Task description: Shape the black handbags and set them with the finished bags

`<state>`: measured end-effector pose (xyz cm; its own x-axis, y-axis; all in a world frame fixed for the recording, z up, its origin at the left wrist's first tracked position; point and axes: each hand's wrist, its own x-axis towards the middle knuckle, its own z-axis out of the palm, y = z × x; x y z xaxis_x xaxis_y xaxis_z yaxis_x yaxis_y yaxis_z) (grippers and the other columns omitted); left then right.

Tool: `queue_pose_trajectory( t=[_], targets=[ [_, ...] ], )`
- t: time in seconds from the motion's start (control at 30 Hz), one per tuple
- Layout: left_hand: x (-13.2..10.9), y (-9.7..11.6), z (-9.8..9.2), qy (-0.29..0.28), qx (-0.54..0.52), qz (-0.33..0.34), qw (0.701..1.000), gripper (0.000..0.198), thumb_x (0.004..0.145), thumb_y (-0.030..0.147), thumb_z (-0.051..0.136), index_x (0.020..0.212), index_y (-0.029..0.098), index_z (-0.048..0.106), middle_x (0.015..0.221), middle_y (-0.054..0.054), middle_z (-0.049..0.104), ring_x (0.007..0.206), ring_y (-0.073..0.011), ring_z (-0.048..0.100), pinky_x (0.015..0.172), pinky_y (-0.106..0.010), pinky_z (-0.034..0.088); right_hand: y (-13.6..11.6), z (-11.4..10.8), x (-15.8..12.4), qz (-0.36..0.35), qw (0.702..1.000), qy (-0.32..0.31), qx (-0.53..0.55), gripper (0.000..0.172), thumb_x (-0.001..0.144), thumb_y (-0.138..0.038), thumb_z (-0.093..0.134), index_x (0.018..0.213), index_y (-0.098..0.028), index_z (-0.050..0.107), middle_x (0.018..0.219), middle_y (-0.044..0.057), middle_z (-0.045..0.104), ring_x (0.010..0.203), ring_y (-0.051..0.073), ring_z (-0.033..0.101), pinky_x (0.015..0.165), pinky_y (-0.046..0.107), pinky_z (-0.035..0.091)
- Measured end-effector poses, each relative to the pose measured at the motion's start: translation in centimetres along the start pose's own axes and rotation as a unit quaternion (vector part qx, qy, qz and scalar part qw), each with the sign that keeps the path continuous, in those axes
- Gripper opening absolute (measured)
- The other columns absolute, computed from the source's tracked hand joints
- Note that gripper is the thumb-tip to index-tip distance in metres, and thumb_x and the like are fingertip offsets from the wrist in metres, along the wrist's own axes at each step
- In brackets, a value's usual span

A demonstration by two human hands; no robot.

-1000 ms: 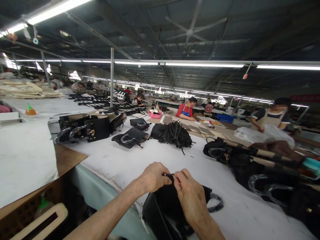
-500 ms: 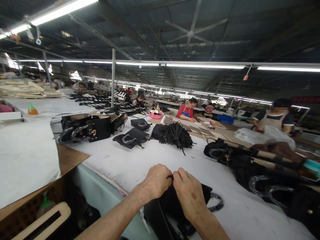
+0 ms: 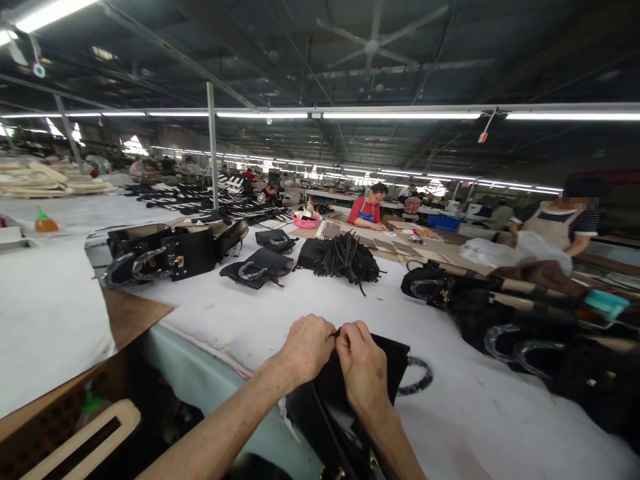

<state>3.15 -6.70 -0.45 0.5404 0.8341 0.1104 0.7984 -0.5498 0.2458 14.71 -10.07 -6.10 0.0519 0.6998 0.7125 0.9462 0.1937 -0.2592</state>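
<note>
At the near edge of a long white-covered table (image 3: 465, 417), in a wide workshop, a black bag (image 3: 393, 353) rests in front of the camera wearer, its nearer part apparently reaching over the table's edge. The left hand (image 3: 309, 348) and right hand (image 3: 364, 367) meet at its far rim. Both sets of fingers are closed in a pinch on the black material, knuckles nearly touching; the exact spot gripped is hidden beneath them.

The bag looks well advanced: its curved handle (image 3: 429, 375) is attached and wrapped in clear film, and gold-coloured fittings (image 3: 340, 474) show at the bottom of the view. The rim under the fingers appears to be the part in hand, and whether it is finished cannot be told. Other black bags (image 3: 195, 253) stand at the left, and a row of bags (image 3: 525, 327) lies along the right; which of these are complete is unclear.

The bag's pinched rim points away from the wearer, and the handle sticks out to the right. Its long axis seems to run from that rim back toward the wearer, though the forearms cover much of it.
</note>
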Motion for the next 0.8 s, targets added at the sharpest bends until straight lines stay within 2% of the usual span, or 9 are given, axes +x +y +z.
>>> queue_pose_trajectory(
  t=[0.23, 0.43, 0.53, 0.6, 0.7, 0.73, 0.8],
  targets=[
    [0.2, 0.2, 0.4, 0.011, 0.01, -0.014, 1.0, 0.029, 0.076, 0.018, 0.035, 0.073, 0.018, 0.064, 0.074, -0.008, 0.067, 0.073, -0.0208, 0.061, 0.059, -0.026, 0.038, 0.5, 0.3, 0.3, 0.055, 0.997, -0.008, 0.048, 0.015, 0.081, -0.018, 0.04, 0.066, -0.019, 0.043, 0.069, -0.002, 0.044, 0.055, 0.009, 0.041, 0.054, 0.021, 0.031],
    [0.4, 0.6, 0.5, 0.002, 0.003, -0.029, 1.0, 0.03, 0.077, 0.019, 0.035, 0.076, 0.019, 0.065, 0.075, -0.008, 0.066, 0.074, -0.0205, 0.06, 0.061, -0.026, 0.038, -0.2, 0.8, 0.2, 0.071, 0.995, 0.002, 0.067, 0.013, 0.079, -0.018, 0.041, 0.067, -0.019, 0.043, 0.069, -0.001, 0.045, 0.056, 0.01, 0.042, 0.055, 0.022, 0.031],
    [0.0, 0.3, 0.6, 0.009, -0.005, -0.038, 0.999, 0.029, 0.076, 0.019, 0.036, 0.073, 0.019, 0.065, 0.072, -0.007, 0.066, 0.072, -0.0194, 0.059, 0.058, -0.025, 0.035, 1.0, 0.6, 0.5, 0.08, 0.995, 0.001, 0.067, 0.015, 0.079, -0.021, 0.039, 0.065, -0.019, 0.044, 0.068, 0.0, 0.048, 0.057, 0.011, 0.044, 0.056, 0.023, 0.032],
    [-0.5, -0.3, 0.7, 0.014, -0.024, -0.038, 0.999, 0.028, 0.076, 0.02, 0.038, 0.07, 0.019, 0.065, 0.068, -0.006, 0.065, 0.068, -0.0174, 0.058, 0.056, -0.024, 0.033, 3.2, -0.4, 1.1, 0.136, 0.989, 0.021, 0.049, 0.016, 0.078, -0.023, 0.041, 0.064, -0.019, 0.046, 0.066, 0.001, 0.051, 0.057, 0.013, 0.045, 0.056, 0.024, 0.033],
    [-0.9, -1.3, 0.7, 0.028, -0.066, -0.056, 0.996, 0.027, 0.076, 0.021, 0.039, 0.066, 0.018, 0.064, 0.062, -0.004, 0.062, 0.062, -0.0139, 0.054, 0.055, -0.022, 0.031, 6.7, -3.3, 1.9, 0.31, 0.945, 0.092, 0.052, 0.014, 0.074, -0.028, 0.048, 0.066, -0.018, 0.053, 0.053, 0.001, 0.054, 0.052, 0.015, 0.048, 0.052, 0.026, 0.034],
    [-0.8, -1.5, 0.7, 0.03, -0.077, -0.063, 0.995, 0.027, 0.075, 0.022, 0.039, 0.065, 0.018, 0.064, 0.06, -0.003, 0.061, 0.06, -0.0132, 0.052, 0.054, -0.022, 0.031, 7.2, -4.2, 2.0, 0.322, 0.938, 0.087, 0.099, 0.016, 0.074, -0.032, 0.049, 0.07, -0.017, 0.055, 0.052, 0.0, 0.056, 0.051, 0.015, 0.05, 0.052, 0.025, 0.036],
    [-0.3, -1.8, 0.7, 0.027, -0.096, -0.066, 0.993, 0.025, 0.074, 0.024, 0.042, 0.063, 0.017, 0.063, 0.058, -0.002, 0.058, 0.058, -0.0123, 0.049, 0.053, -0.021, 0.029, 6.8, -5.5, 1.9, 0.279, 0.939, 0.052, 0.193, 0.021, 0.076, -0.036, 0.049, 0.076, -0.017, 0.057, 0.054, 0.0, 0.058, 0.052, 0.015, 0.051, 0.054, 0.025, 0.039]
  ],
)
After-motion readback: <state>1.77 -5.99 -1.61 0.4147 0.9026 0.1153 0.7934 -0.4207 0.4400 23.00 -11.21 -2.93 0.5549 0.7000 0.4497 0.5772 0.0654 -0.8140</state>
